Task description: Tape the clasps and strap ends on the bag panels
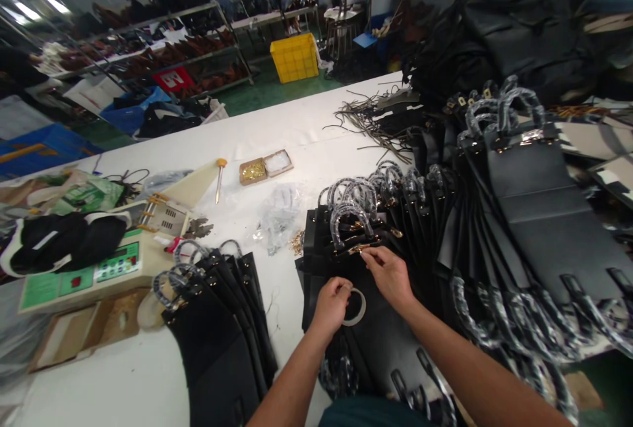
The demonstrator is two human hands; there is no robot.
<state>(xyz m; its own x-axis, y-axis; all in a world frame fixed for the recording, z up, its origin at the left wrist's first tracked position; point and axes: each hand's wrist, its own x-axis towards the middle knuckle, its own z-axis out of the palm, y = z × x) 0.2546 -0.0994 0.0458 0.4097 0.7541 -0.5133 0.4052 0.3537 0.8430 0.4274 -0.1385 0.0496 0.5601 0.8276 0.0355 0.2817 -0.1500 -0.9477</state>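
Your left grip (332, 302) grasps a tape roll (362, 312) over the black bag (388, 348); your right grip (390, 275), hold indeterminable, is at the bag's gold clasp (357, 249).

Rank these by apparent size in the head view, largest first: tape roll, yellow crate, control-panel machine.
1. Control-panel machine
2. Yellow crate, though farther from the camera
3. Tape roll
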